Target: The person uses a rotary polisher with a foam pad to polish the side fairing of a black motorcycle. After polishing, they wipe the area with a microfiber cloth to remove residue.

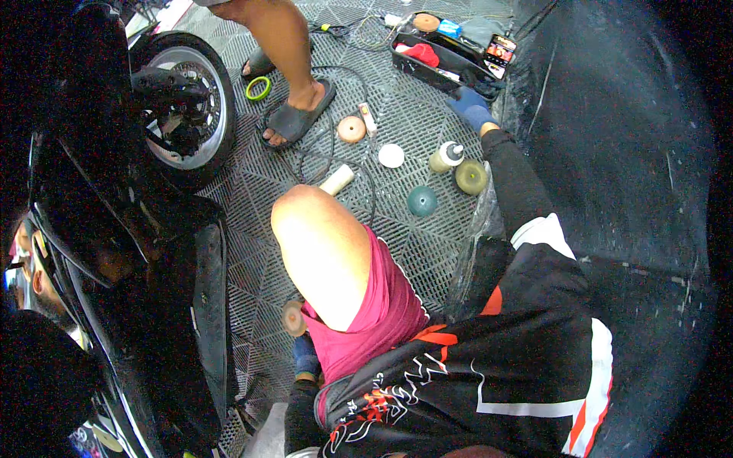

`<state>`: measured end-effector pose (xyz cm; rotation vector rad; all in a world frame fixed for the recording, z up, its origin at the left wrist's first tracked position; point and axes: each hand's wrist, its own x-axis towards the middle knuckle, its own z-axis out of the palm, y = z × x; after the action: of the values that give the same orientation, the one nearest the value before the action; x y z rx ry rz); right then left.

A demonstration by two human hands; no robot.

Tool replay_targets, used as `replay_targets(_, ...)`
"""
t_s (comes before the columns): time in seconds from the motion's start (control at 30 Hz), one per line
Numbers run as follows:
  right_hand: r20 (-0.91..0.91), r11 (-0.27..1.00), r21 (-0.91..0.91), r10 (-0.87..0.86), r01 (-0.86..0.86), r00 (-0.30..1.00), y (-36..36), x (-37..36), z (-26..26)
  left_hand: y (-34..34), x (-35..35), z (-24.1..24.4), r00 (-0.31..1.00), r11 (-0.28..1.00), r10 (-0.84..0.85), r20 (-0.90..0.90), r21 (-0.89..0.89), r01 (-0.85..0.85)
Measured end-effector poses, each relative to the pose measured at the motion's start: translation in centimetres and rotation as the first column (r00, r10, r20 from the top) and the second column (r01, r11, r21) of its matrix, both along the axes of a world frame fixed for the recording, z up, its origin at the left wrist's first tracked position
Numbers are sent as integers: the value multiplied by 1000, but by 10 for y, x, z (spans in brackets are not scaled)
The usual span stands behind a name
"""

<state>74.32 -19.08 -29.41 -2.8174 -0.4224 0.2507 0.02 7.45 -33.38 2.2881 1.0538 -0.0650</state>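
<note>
My right hand (472, 109), in a blue glove, is at the near edge of a black open tool tray (424, 70) holding a red cloth (421, 54); its fingertips are partly hidden. Low in the view, my left hand (306, 354), also gloved in blue, is beside my thigh, next to a tan round pad (294, 318); its grip is unclear. Between the hands, on the grid floor, are a squeeze bottle (443, 158), an olive pad (471, 177), a teal pad (422, 201), a white disc (391, 155) and a peach pad (351, 129).
A motorcycle wheel (192, 109) and dark bodywork (211, 309) stand at left. Another person's sandalled foot (298, 117) is near a green ring (258, 88). A black cable (366, 172) loops past a cream cylinder (338, 180). Dark sheeting (618, 143) lies at right.
</note>
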Motion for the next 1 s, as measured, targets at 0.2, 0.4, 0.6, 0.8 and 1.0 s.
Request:
replay_targets(0.2, 265, 949, -268, -92, 165, 960, -24, 7, -28, 6, -1, -2, 999, 999, -24, -37, -28, 23)
replay_targets(0.4, 190, 955, -276, -59, 111, 980, -33, 8, -27, 14, 10, -2, 996, 996, -74, -56, -50, 71)
replay_targets(0.6, -71, 976, -209, -74, 58, 995, -20, -25, -5, 24, 30, -11, 990, 989, -129, -49, -83, 125)
replay_targets(0.8, -232, 991, 76, 128, -113, 964, -13, -73, 15, 31, 39, -16, 978, 974, -201, -49, -112, 194)
replay_targets(1.0, -60, 990, -132, -53, 45, 997, -85, -67, 40, 37, 36, -14, 970, 966, -233, -61, -125, 225)
